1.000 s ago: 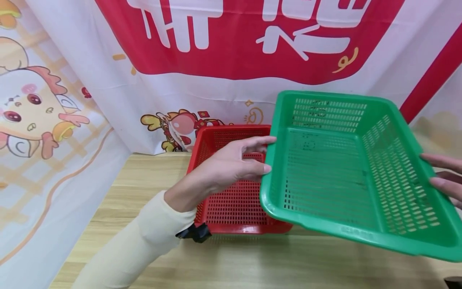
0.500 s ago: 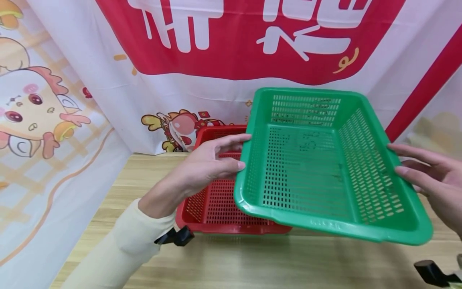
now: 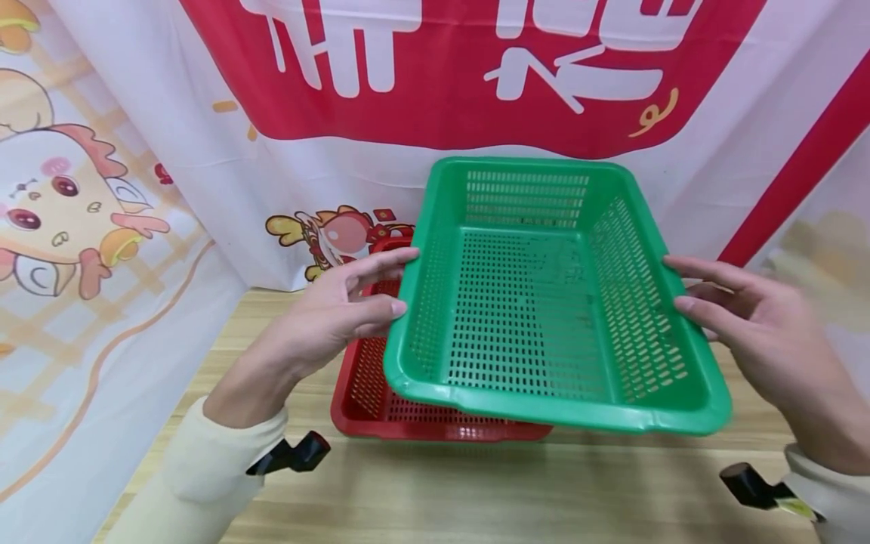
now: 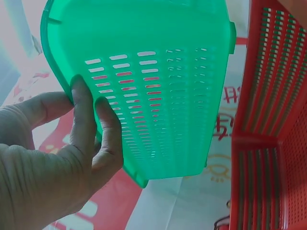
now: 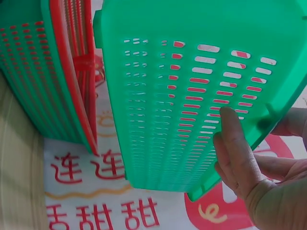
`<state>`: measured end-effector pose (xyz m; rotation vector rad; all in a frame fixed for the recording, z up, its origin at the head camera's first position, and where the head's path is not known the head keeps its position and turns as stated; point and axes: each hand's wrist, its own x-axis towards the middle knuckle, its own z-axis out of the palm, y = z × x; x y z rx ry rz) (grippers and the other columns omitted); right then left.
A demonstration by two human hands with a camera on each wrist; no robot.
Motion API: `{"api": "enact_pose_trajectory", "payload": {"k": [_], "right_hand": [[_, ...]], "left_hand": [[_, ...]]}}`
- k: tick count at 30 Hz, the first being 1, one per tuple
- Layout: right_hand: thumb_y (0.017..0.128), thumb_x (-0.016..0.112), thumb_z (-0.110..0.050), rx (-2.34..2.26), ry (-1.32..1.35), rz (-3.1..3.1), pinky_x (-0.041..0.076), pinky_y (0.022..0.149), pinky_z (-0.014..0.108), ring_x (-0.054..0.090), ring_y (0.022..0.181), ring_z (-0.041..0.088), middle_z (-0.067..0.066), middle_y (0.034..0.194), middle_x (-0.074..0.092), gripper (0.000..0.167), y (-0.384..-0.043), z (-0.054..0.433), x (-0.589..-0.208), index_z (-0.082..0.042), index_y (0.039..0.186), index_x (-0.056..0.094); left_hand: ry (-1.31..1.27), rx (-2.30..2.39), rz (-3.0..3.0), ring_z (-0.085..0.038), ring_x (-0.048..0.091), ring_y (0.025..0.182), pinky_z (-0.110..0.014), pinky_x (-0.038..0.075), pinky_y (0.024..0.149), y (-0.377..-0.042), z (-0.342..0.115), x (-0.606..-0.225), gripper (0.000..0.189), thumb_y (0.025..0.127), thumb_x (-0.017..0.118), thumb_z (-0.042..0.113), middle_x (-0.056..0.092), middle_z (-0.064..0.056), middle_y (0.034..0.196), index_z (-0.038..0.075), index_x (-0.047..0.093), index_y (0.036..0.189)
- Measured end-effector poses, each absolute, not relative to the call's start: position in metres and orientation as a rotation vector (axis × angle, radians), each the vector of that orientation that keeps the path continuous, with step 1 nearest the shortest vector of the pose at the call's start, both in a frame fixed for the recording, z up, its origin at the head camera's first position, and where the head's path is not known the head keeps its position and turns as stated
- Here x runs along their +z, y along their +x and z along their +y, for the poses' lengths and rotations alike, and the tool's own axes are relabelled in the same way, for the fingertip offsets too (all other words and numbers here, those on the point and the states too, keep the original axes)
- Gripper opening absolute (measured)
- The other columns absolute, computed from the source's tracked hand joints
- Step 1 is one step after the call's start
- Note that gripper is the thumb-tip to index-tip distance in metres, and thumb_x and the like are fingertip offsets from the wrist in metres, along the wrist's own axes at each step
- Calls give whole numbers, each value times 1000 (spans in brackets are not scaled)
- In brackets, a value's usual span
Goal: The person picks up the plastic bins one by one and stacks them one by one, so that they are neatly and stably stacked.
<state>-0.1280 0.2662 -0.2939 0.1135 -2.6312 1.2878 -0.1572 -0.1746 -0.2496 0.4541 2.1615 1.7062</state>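
A green plastic basket [image 3: 557,408] with slotted walls hangs in the air between both hands, slightly tilted, its open top facing the head camera. At its left rim, my left hand [image 3: 322,310] pinches the edge between thumb and fingers. On the opposite rim, my right hand [image 3: 761,325] grips likewise; in the right wrist view its fingertips [image 5: 228,117] lie against the slotted side wall. Below and partly hidden by it, a red basket [image 3: 442,429] stands on the table. The right wrist view shows that red basket nested in another green basket [image 5: 29,96].
The wooden table [image 3: 435,499] extends in front of the baskets. Behind them hangs a printed cloth [image 3: 340,166], and another patterned cloth [image 3: 136,340] covers the left side. Black wrist mounts [image 3: 292,453] sit at both cuffs.
Both hands have carried the green basket leftward, from the right side to above the red basket, covering more of it. The right hand has come fully into the head view.
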Motion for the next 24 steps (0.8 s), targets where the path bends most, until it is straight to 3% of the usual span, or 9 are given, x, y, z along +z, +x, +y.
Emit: {"api": "enact_pose_trajectory", "payload": {"k": [7, 12, 19, 24], "right_hand": [[104, 66, -24, 1437, 253, -2614, 61, 71, 18, 72, 89, 4, -17, 109, 72, 51, -141, 245, -293, -19, 154, 54], [104, 67, -28, 1460, 261, -2644, 63, 72, 22, 71, 94, 6, -12, 116, 70, 54, -146, 230, -294, -21, 156, 52], [103, 67, -33, 1467, 238, -2676, 63, 76, 21, 70, 98, 5, 6, 132, 65, 59, -149, 214, -299, -25, 158, 48], [104, 67, -29, 1505, 290, -2658, 63, 76, 22, 71, 96, 7, 10, 129, 66, 58, -151, 204, -300, -23, 158, 49]], "left_hand": [[438, 1708, 2220, -24, 59, 131, -31, 61, 99, -150, -198, -250, 62, 103, 64, 15, 46, -5, 156, 23, 43, 160], [420, 1747, 2207, -19, 61, 130, -29, 60, 99, -145, -210, -252, 62, 104, 63, 13, 44, -9, 156, 20, 41, 161], [416, 1757, 2237, -16, 63, 128, -29, 61, 97, -141, -224, -253, 62, 104, 64, 15, 45, -8, 155, 20, 41, 161], [412, 1771, 2225, -14, 66, 125, -29, 62, 96, -139, -232, -256, 63, 104, 63, 12, 45, -9, 157, 17, 39, 162]]}}
